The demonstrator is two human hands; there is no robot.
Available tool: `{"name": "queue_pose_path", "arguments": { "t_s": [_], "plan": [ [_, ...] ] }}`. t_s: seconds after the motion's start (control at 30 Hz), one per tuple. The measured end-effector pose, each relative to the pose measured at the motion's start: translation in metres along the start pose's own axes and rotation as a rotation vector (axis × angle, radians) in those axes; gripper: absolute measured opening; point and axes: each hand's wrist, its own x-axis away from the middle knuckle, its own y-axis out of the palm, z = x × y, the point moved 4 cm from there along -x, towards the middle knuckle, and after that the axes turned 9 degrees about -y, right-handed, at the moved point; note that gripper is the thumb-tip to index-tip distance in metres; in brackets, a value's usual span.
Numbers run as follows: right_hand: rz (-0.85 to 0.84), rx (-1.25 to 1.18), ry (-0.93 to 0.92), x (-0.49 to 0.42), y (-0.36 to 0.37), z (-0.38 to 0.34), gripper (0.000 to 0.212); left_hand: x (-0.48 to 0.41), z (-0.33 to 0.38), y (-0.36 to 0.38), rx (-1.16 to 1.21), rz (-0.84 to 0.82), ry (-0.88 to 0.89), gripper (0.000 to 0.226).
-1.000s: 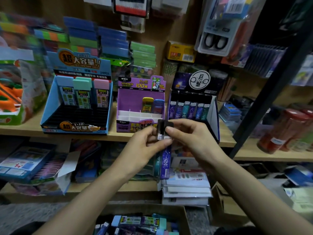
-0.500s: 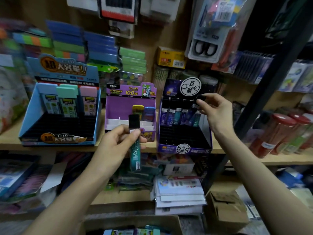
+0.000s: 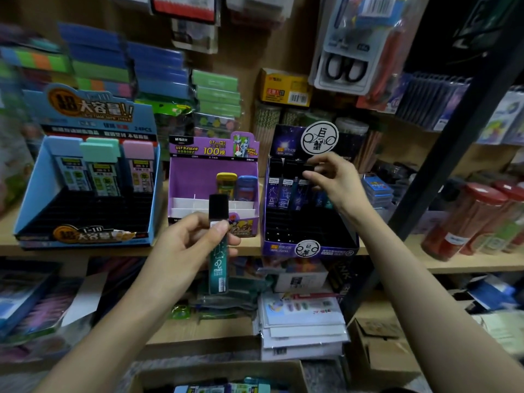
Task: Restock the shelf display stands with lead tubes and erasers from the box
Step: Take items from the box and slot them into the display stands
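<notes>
My left hand [image 3: 195, 239] grips a teal lead tube [image 3: 218, 259] with a black cap, held upright in front of the shelf edge. My right hand [image 3: 330, 177] pinches the black cap of another lead tube [image 3: 304, 191] standing in the back row of the dark purple display stand [image 3: 309, 245]. That row holds several dark blue and teal tubes. Left of it stand a purple display stand [image 3: 212, 180] with a yellow and a blue item, and a blue display stand [image 3: 85, 194] with three pastel-capped cases. The cardboard box [image 3: 221, 378] with more stock sits at the bottom edge.
The wooden shelf [image 3: 467, 263] also carries red-lidded jars [image 3: 465, 219] at the right. A dark metal upright [image 3: 453, 143] slants beside my right arm. Stacked card packs [image 3: 303, 327] and a small cardboard box [image 3: 377, 347] lie on the lower shelf. Hanging packs fill the back wall.
My hands separated; the right hand carried a tube up into the dark purple stand's back row and now pinches its cap. The left hand keeps the teal tube, slightly higher.
</notes>
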Motion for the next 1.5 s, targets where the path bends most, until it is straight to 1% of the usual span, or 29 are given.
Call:
{"name": "queue_pose_path", "arguments": {
  "t_s": [0.07,0.2,0.3,0.37,0.4,0.43,0.47,0.5,0.53,0.57,0.6,0.63,0.67,0.7,0.77,0.8,0.83,0.87,0.93,0.97,1.03,1.1,1.17,1.23,1.3,1.4,1.5],
  "plan": [
    [0.025,0.069,-0.028,0.001,0.007,0.000,0.018,0.000,-0.002,-0.001,-0.007,0.004,0.001,0.030],
    [0.068,0.345,-0.110,0.001,0.013,-0.001,0.019,-0.002,-0.004,0.002,-0.009,-0.002,0.005,0.027],
    [0.064,0.475,-0.083,0.001,0.008,-0.003,0.023,-0.003,-0.004,0.006,0.004,-0.016,0.010,0.027],
    [0.106,0.512,-0.080,0.002,0.004,-0.014,0.024,-0.005,-0.002,0.009,0.005,-0.019,0.024,0.029],
    [0.146,0.464,-0.094,0.004,0.003,-0.024,0.021,-0.006,-0.002,0.011,0.005,-0.022,0.030,0.029],
    [0.169,0.361,-0.105,0.006,0.004,-0.036,0.016,-0.007,-0.001,0.014,0.007,-0.024,0.038,0.028],
    [0.138,0.207,-0.085,0.008,0.007,-0.047,0.010,-0.009,-0.001,0.016,0.011,-0.026,0.044,0.025],
    [0.034,0.010,-0.026,0.012,0.014,-0.059,0.009,-0.011,-0.002,0.019,0.016,-0.027,0.049,0.021],
    [-0.116,-0.188,0.045,0.018,0.023,-0.069,0.014,-0.013,-0.001,0.022,0.027,-0.030,0.051,0.016],
    [-0.267,-0.336,0.098,0.026,0.032,-0.078,0.018,-0.016,-0.001,0.026,0.041,-0.034,0.052,0.013],
    [-0.384,-0.404,0.110,0.034,0.039,-0.086,0.020,-0.018,-0.001,0.030,0.050,-0.038,0.058,0.011],
    [-0.443,-0.427,0.093,0.042,0.042,-0.093,0.016,-0.020,0.000,0.033,0.048,-0.042,0.070,0.010],
    [-0.450,-0.426,0.065,0.047,0.044,-0.097,0.009,-0.021,0.002,0.037,0.038,-0.047,0.086,0.010],
    [-0.432,-0.429,0.053,0.051,0.043,-0.099,0.004,-0.023,0.002,0.041,0.020,-0.054,0.101,0.010],
    [-0.413,-0.420,0.065,0.052,0.037,-0.095,0.008,-0.024,0.002,0.048,-0.022,-0.075,0.125,0.010],
    [-0.414,-0.392,0.079,0.050,0.031,-0.092,0.009,-0.025,0.001,0.050,-0.078,-0.067,0.152,0.009],
    [-0.393,-0.369,0.099,0.047,0.022,-0.088,0.010,-0.028,0.001,0.051,-0.182,-0.037,0.192,0.010],
    [-0.336,-0.356,0.117,0.042,0.011,-0.081,0.011,-0.032,0.000,0.051,-0.328,0.005,0.235,0.017],
    [-0.140,-0.314,0.130,0.029,-0.017,-0.069,0.010,-0.043,-0.001,0.050,-0.642,0.108,0.308,0.040],
    [-0.043,-0.257,0.108,0.023,-0.032,-0.062,0.010,-0.048,-0.002,0.049,-0.754,0.162,0.338,0.047],
    [0.105,-0.112,0.053,0.016,-0.052,-0.047,0.011,-0.056,-0.008,0.048,-0.895,0.245,0.359,0.053],
    [0.170,0.017,0.021,0.014,-0.056,-0.032,0.009,-0.063,-0.020,0.050,-1.017,0.278,0.334,0.056],
    [0.189,0.070,0.010,0.015,-0.051,-0.019,0.010,-0.068,-0.031,0.053,-1.142,0.293,0.317,0.059],
    [0.169,0.112,-0.010,0.016,-0.043,-0.010,0.013,-0.070,-0.035,0.056,-1.199,0.323,0.329,0.061],
    [0.133,0.160,-0.044,0.015,-0.037,-0.005,0.015,-0.072,-0.036,0.057,-1.217,0.342,0.319,0.062],
    [0.081,0.149,-0.063,0.013,-0.031,-0.004,0.015,-0.074,-0.038,0.056,-1.223,0.346,0.325,0.060],
    [-0.027,0.142,-0.071,0.009,-0.028,-0.008,0.014,-0.073,-0.039,0.055,-1.224,0.344,0.341,0.058]
  ]
}}
